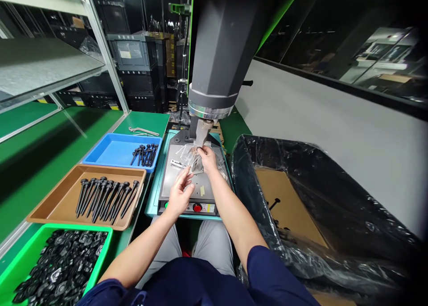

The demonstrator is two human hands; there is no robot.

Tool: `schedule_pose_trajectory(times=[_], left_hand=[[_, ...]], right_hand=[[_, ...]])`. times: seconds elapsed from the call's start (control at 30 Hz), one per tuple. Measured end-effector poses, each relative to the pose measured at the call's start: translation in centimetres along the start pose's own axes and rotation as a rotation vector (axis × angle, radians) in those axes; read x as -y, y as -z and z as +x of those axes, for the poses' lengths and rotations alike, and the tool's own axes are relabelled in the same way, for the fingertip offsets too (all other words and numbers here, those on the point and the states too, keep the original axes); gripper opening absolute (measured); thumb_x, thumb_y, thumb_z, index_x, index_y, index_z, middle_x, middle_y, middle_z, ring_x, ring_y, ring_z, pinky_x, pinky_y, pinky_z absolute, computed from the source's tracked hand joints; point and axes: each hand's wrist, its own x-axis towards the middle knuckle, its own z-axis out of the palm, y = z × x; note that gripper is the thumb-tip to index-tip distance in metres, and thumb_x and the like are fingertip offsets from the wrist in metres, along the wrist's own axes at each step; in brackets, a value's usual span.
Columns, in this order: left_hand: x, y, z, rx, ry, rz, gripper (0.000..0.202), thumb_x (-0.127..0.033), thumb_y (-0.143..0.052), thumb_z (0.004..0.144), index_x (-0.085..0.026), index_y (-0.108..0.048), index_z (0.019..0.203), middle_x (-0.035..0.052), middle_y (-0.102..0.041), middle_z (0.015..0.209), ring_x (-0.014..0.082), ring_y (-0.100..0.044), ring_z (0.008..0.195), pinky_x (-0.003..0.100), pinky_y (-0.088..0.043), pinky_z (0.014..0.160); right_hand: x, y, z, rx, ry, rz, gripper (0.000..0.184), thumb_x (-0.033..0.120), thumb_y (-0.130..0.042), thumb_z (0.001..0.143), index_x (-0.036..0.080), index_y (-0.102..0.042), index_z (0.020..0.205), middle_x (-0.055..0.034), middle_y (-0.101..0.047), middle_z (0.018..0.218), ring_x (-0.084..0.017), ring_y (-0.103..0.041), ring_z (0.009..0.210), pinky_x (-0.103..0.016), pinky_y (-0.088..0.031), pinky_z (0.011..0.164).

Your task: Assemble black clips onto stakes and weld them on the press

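Note:
My right hand [207, 159] is at the clear fixture [196, 164], just under the metal horn [202, 132] of a grey press [216, 51]. Its thumb and fingers are pinched together; a small dark bit shows at the tips, too small to name. My left hand [180, 192] hovers over the front of the metal base plate [172, 183], left of the fixture. Its fingers are slightly curled and apart, with nothing seen between them. A red button [197, 207] and a green button [166, 205] sit on the base's front face, the green one partly behind my left hand.
To the left stand a blue tray [103, 149] and a brown tray [60, 199], both with long black round-headed parts, and a green bin [109, 241] of small black pieces. A wrench [143, 131] lies behind. At right, a black-plastic-lined box [247, 181] holds cardboard and black parts.

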Motion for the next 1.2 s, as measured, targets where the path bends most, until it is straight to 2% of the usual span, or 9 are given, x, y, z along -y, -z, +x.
schedule_pose_trajectory(times=[0.27, 0.4, 0.5, 0.63, 0.73, 0.87, 1.0, 1.13, 1.2], left_hand=[[-0.3, 0.0, -0.2, -0.012, 0.009, 0.003, 0.055, -0.032, -0.069, 0.086, -0.028, -0.056, 0.139, 0.0112, -0.041, 0.156, 0.0277, -0.056, 0.129, 0.042, -0.045, 0.106], [0.0, 0.2, -0.3, -0.042, 0.011, -0.006, 0.055, -0.033, -0.071, 0.084, -0.027, -0.058, 0.137, 0.0123, -0.044, 0.153, 0.028, -0.057, 0.126, 0.043, -0.046, 0.106], [0.5, 0.4, -0.6, -0.076, 0.003, -0.007, 0.055, -0.035, -0.071, 0.083, -0.027, -0.059, 0.136, 0.013, -0.046, 0.151, 0.0281, -0.059, 0.125, 0.045, -0.045, 0.107], [1.2, 0.9, -1.2, -0.092, 0.026, 0.019, 0.057, -0.036, -0.072, 0.082, -0.025, -0.059, 0.136, 0.0144, -0.047, 0.15, 0.0284, -0.059, 0.124, 0.046, -0.045, 0.108], [1.9, 1.3, -1.7, -0.108, 0.057, 0.03, 0.058, -0.037, -0.072, 0.082, -0.024, -0.058, 0.136, 0.0145, -0.047, 0.15, 0.0278, -0.059, 0.124, 0.045, -0.046, 0.107], [2.8, 1.8, -2.2, -0.137, 0.076, 0.045, 0.057, -0.039, -0.072, 0.082, -0.023, -0.059, 0.135, 0.0151, -0.049, 0.148, 0.0276, -0.06, 0.123, 0.045, -0.046, 0.106], [3.2, 2.3, -2.6, -0.151, 0.089, 0.07, 0.058, -0.04, -0.072, 0.082, -0.023, -0.058, 0.135, 0.0159, -0.051, 0.146, 0.0279, -0.061, 0.122, 0.045, -0.047, 0.106], [3.1, 2.7, -2.7, -0.187, 0.093, 0.081, 0.058, -0.042, -0.072, 0.082, -0.023, -0.058, 0.135, 0.0161, -0.051, 0.147, 0.0278, -0.061, 0.123, 0.046, -0.047, 0.106], [2.8, 2.9, -2.7, -0.206, 0.093, 0.084, 0.057, -0.042, -0.072, 0.082, -0.023, -0.058, 0.134, 0.016, -0.05, 0.148, 0.0278, -0.061, 0.123, 0.045, -0.047, 0.106]], right_hand=[[-0.6, -0.2, 0.4, -0.078, -0.065, -0.138, 0.033, 0.034, -0.077, 0.065, 0.018, -0.063, 0.09, -0.0005, -0.067, 0.083, -0.017, -0.061, 0.075, -0.032, -0.05, 0.078], [-1.2, 0.5, -0.6, -0.033, 0.04, -0.185, 0.047, 0.039, -0.075, 0.07, 0.021, -0.063, 0.112, -0.0066, -0.068, 0.114, -0.022, -0.063, 0.104, -0.037, -0.048, 0.096], [-2.3, 1.9, -2.1, -0.001, 0.052, -0.271, 0.055, 0.044, -0.07, 0.077, 0.025, -0.06, 0.127, -0.008, -0.062, 0.132, -0.026, -0.056, 0.124, -0.041, -0.044, 0.105], [-3.6, 4.2, -4.2, 0.004, 0.029, -0.47, 0.062, 0.047, -0.067, 0.08, 0.022, -0.057, 0.135, -0.0132, -0.049, 0.147, -0.032, -0.041, 0.14, -0.048, -0.038, 0.113], [-3.8, 5.7, -5.3, -0.027, 0.056, -0.563, 0.064, 0.044, -0.066, 0.081, 0.021, -0.054, 0.14, -0.0149, -0.032, 0.158, -0.032, -0.028, 0.148, -0.048, -0.033, 0.117], [-3.4, 7.0, -6.2, -0.057, 0.098, -0.595, 0.063, 0.038, -0.065, 0.081, 0.02, -0.053, 0.141, -0.0144, -0.02, 0.162, -0.032, -0.028, 0.148, -0.048, -0.03, 0.119], [-3.3, 7.7, -7.3, -0.05, 0.029, -0.411, 0.059, 0.032, -0.071, 0.076, 0.023, -0.059, 0.133, -0.0113, -0.028, 0.16, -0.031, -0.034, 0.146, -0.047, -0.035, 0.117], [-3.2, 8.3, -8.3, -0.054, -0.285, 0.163, 0.034, 0.026, -0.075, 0.075, 0.021, -0.07, 0.108, -0.0128, -0.063, 0.131, -0.029, -0.055, 0.129, -0.047, -0.05, 0.103], [-2.8, 8.9, -8.5, -0.055, -0.445, 0.462, 0.019, 0.03, -0.069, 0.083, 0.019, -0.069, 0.099, -0.0126, -0.07, 0.116, -0.027, -0.064, 0.117, -0.045, -0.055, 0.097]])
